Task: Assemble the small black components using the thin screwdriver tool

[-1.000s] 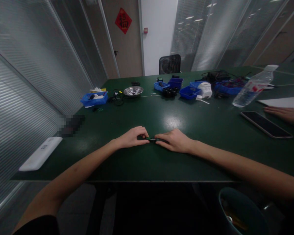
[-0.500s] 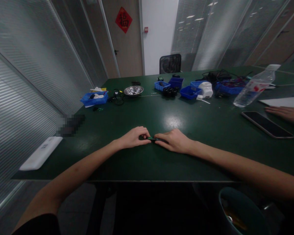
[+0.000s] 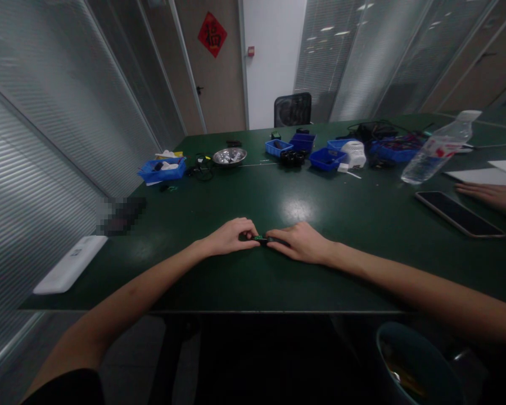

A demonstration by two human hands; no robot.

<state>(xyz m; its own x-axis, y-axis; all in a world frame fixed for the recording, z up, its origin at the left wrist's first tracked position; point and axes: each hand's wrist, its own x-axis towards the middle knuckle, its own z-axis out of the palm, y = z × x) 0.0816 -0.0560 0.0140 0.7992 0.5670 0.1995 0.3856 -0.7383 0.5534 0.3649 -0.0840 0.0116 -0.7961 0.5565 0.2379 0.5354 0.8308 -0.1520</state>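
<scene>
**Fingers (image 3: 248,244) pinched from both sides around a small green piece (image 3: 258,238)**

The left hand (image 3: 227,237), at nine o'clock to the work, has thumb and fingertips drawn almost together, with the green piece between them. The right hand (image 3: 306,243), at three o'clock, grips a dark part (image 3: 281,242) between thumb and forefinger, low over the green table (image 3: 223,281). Green piece and dark part lie end to end in the narrow gap between the hands; whether they are joined or only touching, I cannot tell.

To do this well, keep both wrists low so the table can steady them. Hold the green piece by its edges: it looks like a small circuit board and would probably not take hard squeezing or bending. Keep the two parts in one straight line, nine to three, and use slow, even pressure; a twist or tilt could strain them where they meet.

Farther out, a phone (image 3: 459,215) lies between two and three o'clock, well apart from the right hand, with another person's hand (image 3: 491,197) just beyond it. A water bottle (image 3: 434,152) stands toward two o'clock. A blue tray (image 3: 162,174) sits at ten, a metal bowl (image 3: 231,165) near eleven, and a dark blue bin (image 3: 326,162) around one.
</scene>
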